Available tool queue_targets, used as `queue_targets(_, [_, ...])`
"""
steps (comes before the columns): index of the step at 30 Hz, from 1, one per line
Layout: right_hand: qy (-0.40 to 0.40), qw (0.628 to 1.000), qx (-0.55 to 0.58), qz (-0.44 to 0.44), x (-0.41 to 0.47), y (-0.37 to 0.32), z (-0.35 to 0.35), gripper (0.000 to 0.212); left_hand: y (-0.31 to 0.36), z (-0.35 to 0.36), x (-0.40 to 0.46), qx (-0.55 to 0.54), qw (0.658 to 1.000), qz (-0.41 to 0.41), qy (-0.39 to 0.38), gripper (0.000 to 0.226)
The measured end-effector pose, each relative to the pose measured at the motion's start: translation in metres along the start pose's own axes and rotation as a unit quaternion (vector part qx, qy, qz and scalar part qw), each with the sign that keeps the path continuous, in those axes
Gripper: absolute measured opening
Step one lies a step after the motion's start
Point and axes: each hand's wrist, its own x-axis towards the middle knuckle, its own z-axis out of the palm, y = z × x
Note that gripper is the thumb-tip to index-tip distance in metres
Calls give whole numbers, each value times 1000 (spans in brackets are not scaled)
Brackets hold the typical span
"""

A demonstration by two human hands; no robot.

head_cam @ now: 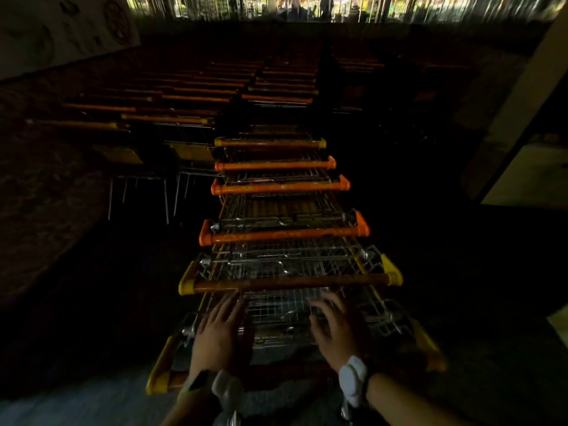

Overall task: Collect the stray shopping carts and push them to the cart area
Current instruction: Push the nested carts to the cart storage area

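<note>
A nested line of several wire shopping carts (282,235) with orange handles stretches straight ahead of me in dim light. The nearest cart's handle (276,376) with yellow end caps lies below my wrists. My left hand (219,330) and my right hand (338,327) hover with fingers spread over that cart's wire basket, just behind the second cart's handle (289,282). Neither hand grips anything. Each wrist carries a white device.
Rows of parked carts (172,118) with orange handles fill the dark area ahead and to the left. A pale wall (46,32) rises at far left, a pillar (522,103) at right. Lit storefront and people (325,4) show far ahead.
</note>
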Motion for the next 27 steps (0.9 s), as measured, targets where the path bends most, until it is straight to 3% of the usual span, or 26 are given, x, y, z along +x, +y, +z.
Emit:
queue_targets(3, [111,991,50,-59,-5,-2,4,17,0,0,-9,-20,999,38,17,62])
queue_targets(5, [129,987,71,-65,-5,-9,3,11,-5,2,-8,-28,999,21,28,66])
queue_targets(16, [144,986,41,-74,3,-34,16,13,-29,-14,6,-45,998,4,44,54])
queue_targets(27, [139,985,50,-85,29,-68,51,33,-72,-29,39,-24,997,-12,71,55])
